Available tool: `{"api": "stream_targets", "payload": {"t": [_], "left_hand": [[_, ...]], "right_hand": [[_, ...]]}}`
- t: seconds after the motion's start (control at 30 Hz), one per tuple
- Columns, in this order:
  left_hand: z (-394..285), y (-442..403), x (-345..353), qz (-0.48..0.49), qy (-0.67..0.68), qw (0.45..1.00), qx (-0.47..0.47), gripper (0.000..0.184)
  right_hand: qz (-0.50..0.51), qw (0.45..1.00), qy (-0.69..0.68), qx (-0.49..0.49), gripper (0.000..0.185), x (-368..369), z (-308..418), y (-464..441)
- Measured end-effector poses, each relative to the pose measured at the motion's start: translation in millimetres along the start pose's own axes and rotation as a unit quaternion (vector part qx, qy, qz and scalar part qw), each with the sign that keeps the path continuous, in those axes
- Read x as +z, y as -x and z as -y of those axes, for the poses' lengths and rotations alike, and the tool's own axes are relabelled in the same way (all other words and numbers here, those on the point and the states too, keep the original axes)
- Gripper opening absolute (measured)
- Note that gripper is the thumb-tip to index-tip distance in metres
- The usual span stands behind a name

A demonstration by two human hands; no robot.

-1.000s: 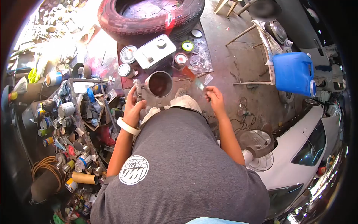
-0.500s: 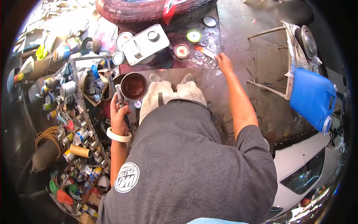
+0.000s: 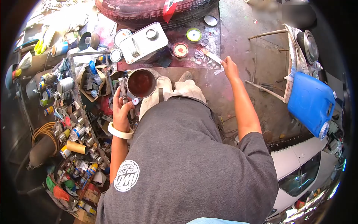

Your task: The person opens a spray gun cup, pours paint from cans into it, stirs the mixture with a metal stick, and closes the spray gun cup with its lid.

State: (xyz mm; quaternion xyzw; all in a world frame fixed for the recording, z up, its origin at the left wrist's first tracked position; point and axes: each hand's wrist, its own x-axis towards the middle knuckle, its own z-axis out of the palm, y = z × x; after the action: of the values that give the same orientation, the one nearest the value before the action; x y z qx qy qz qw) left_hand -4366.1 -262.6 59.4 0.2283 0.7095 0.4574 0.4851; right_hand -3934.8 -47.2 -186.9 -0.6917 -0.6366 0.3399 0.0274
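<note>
My left hand (image 3: 121,111) is wrapped round the handle of a spray gun (image 3: 123,90). Right beside the gun is a round, open metal cup (image 3: 141,83) with dark red liquid inside; it looks joined to the gun. A cream roll of tape (image 3: 120,131) circles my left wrist. My right hand (image 3: 230,69) is closed on the end of a pale, flat stirring stick (image 3: 213,57), whose far end is reddish. That end is over the stained board, near a small tin with red contents (image 3: 181,49).
A white rectangular can (image 3: 145,43) stands ahead, with a tire (image 3: 156,11) behind it. Lids (image 3: 210,20) lie on the board. Crowded paint tins (image 3: 65,85) fill the left side. At right are a blue jug (image 3: 311,102), a metal-legged frame (image 3: 266,89) and a white car (image 3: 298,164).
The spray gun and cup have shifted slightly forward and right in view. My right hand has moved a little right and down with the stick.
</note>
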Motion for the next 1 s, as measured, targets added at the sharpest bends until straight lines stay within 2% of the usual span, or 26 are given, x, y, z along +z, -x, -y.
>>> {"api": "stream_targets", "payload": {"t": [0.1,0.2,0.3,0.4,0.5,0.6,0.73,1.0], "left_hand": [[4.0,-3.1,-1.0,-0.007,-0.001,1.000,-0.003,0.074],[4.9,-2.9,-1.9,-0.017,0.008,1.000,-0.007,0.074],[5.7,-3.2,-4.1,-0.018,0.014,1.000,-0.007,0.073],[4.4,-3.0,-9.0,-0.013,0.012,1.000,-0.001,0.074],[2.4,-3.1,-15.7,-0.011,-0.001,1.000,0.003,0.074],[-2.1,-5.4,-23.9,0.004,-0.004,1.000,0.004,0.075],[-1.1,-17.2,-42.7,0.034,-0.011,0.999,0.008,0.074],[-12.7,-45.7,-82.1,0.119,0.010,0.993,0.020,0.074]], "right_hand": [[-0.038,0.996,-0.074,-0.032,0.031,7.6,-13.6,16.1],[-0.054,0.974,-0.218,-0.014,0.029,35.1,-5.6,44.4],[-0.014,0.939,-0.341,0.034,0.027,88.2,-6.5,45.1],[0.045,0.819,-0.547,0.165,0.028,102.0,40.8,59.1],[0.016,0.815,-0.551,0.177,0.033,118.8,65.4,53.0],[-0.014,0.847,-0.458,0.268,0.036,123.2,79.7,48.8],[-0.040,0.885,-0.393,0.248,0.039,137.6,77.4,50.2],[-0.025,0.821,-0.480,0.310,0.034,141.3,68.4,93.7]]}}
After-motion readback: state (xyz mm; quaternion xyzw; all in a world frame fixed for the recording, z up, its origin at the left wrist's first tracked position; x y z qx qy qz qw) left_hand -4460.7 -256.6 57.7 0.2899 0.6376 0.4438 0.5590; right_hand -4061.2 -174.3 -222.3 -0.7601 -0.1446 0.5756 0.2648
